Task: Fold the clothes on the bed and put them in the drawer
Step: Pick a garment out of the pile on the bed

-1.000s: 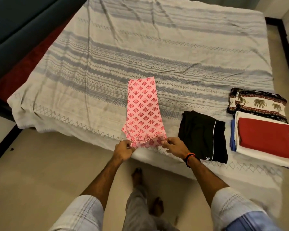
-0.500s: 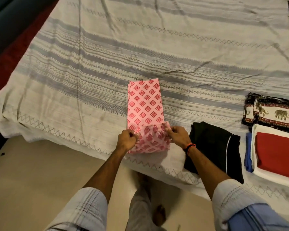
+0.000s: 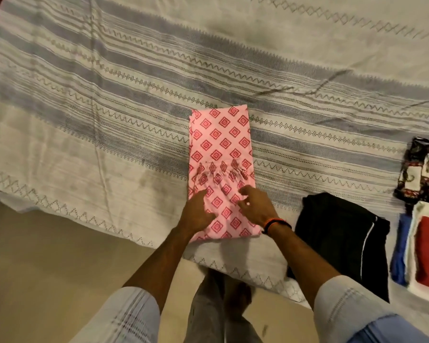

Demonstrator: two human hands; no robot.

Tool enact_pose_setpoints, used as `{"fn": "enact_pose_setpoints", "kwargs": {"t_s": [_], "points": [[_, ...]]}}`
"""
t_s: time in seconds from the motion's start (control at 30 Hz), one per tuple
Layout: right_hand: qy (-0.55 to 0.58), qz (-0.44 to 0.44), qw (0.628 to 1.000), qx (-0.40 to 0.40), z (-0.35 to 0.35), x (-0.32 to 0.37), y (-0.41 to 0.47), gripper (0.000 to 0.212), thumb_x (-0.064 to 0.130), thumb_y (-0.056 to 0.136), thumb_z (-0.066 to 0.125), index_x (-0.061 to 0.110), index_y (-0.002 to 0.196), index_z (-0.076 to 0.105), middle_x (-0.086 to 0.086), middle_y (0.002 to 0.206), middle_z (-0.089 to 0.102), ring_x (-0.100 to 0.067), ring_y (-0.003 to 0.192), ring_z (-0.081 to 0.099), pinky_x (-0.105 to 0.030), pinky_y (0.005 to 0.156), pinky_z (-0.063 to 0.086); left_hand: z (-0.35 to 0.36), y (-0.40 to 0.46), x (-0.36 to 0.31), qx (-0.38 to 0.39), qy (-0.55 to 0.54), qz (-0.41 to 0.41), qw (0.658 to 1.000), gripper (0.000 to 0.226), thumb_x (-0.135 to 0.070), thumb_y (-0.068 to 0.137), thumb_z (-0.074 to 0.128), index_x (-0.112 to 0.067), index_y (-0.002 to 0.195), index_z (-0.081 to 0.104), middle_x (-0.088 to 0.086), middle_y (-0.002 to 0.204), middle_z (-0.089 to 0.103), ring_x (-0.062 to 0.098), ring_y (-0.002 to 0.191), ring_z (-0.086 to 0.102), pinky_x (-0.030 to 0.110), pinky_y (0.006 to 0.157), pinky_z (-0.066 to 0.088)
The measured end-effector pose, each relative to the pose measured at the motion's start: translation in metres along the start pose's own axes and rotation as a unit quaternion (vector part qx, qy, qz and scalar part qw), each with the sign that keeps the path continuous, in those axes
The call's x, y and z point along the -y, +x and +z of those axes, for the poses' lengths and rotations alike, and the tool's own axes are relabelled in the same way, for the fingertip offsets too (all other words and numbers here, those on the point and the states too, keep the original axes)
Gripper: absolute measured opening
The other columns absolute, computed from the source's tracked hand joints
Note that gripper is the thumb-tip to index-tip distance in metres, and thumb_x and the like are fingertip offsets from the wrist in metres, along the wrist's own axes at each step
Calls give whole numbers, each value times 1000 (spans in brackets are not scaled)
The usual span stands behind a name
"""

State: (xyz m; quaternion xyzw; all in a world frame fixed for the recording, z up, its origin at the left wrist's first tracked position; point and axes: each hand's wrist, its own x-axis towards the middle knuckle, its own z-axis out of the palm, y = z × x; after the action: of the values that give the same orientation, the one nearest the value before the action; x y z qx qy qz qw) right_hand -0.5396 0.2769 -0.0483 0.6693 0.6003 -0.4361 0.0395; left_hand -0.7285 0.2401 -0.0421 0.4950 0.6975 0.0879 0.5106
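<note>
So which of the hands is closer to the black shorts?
Right. The right hand rests on the pink cloth beside the black shorts; the left hand lies farther away.

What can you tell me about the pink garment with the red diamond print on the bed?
The pink cotton-looking garment with red diamond print lies flat on the grey-striped white bedspread near its front edge, folded into a long rectangle. The near end is folded over, its gathered waistband across the middle. The left hand and right hand rest on the folded part, fingers loosely spread.
</note>
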Motion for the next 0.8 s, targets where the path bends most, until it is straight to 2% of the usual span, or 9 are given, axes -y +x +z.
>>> {"fn": "enact_pose_setpoints", "kwargs": {"t_s": [0.1,0.17,0.23,0.3,0.37,0.47,0.53,0.67,0.8], "points": [[-128,-70,987,65,21,-12,-4,52,27,92,60,15,141,46,-9,145,47,-30,127,49,-39,104,43,25,1,27,44,174,58,982,89,-26,79,77,-9,151,27,11,157,30,26,143,29,33,116,26],[-216,-115,965,89,36,-23,-8,69,28,89,62,13,149,32,-10,158,28,-30,141,32,-41,114,33,43,4,46,62,315,87,943,103,-33,79,76,-12,156,11,11,163,7,29,149,10,42,122,13],[-277,-143,945,95,53,-38,-12,82,28,88,62,13,155,17,-12,164,6,-31,151,10,-45,121,20,59,2,60,76,408,91,905,112,-28,81,74,-10,155,-7,12,162,-14,33,150,-6,45,122,0],[-318,-159,931,90,68,-56,-12,88,21,88,58,10,157,4,-16,164,-7,-33,151,-5,-51,122,13,68,1,67,68,443,85,890,115,-24,82,73,-11,153,-18,14,159,-25,34,148,-16,46,119,-7],[-333,-183,922,69,78,-69,-12,90,14,86,58,7,156,3,-21,162,-5,-38,150,-4,-56,120,17,74,1,72,60,452,78,886,116,-22,83,72,-11,152,-21,15,158,-28,34,146,-23,48,119,-10],[-323,-207,923,41,85,-76,-10,67,7,93,34,0,154,9,-27,160,6,-44,148,7,-60,115,26,78,3,75,43,455,80,886,102,-15,91,61,-11,152,-21,15,158,-28,33,144,-27,49,117,-13],[-321,-201,925,45,82,-74,-10,57,8,99,19,-2,154,7,-28,160,5,-43,149,7,-57,117,23,76,3,74,35,460,88,883,92,-10,95,54,-10,153,-17,15,159,-24,33,146,-22,49,118,-10],[-343,-200,917,36,61,-65,-22,55,0,103,26,-2,154,6,-23,162,8,-34,151,9,-47,122,14,60,-8,61,53,451,88,887,78,-2,96,47,-9,156,-2,13,163,-8,32,150,-7,51,122,1],[-329,-206,921,21,34,-53,-55,52,0,100,35,2,151,25,-19,157,27,-32,145,28,-42,116,29,49,-34,43,30,422,103,900,69,2,92,51,-11,153,23,12,160,22,30,147,21,47,119,21]]}}
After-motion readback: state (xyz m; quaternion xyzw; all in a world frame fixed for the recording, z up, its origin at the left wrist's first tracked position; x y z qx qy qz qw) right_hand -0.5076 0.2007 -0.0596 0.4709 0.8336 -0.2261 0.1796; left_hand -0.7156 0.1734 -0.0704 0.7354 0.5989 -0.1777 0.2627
